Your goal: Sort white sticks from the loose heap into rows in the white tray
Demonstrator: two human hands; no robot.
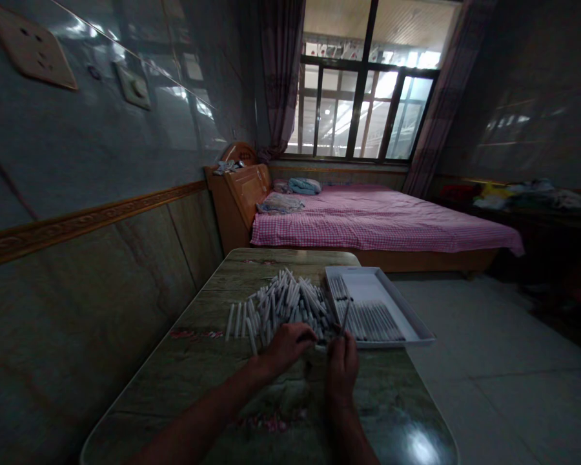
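A heap of slim whitish pen-like sticks (290,300) lies on the table. My left hand (290,341) is at the near edge of the heap, its fingers curled together; what they hold, if anything, is too small to make out. In my right hand (343,358) one pen-like stick (345,316) with a dark end is pinched and points up and away. It is over the left side of a shallow white tray (401,307). Inside the tray, similar sticks (372,321) lie side by side in a near row, with a shorter group (339,288) behind.
The table (271,400) has a marbled green top with rounded corners. A tiled wall (126,290) runs along the left. Beyond the table stands a bed (368,219) with a pink checked cover and a wooden headboard (242,194). Tiled floor (489,361) lies to the right.
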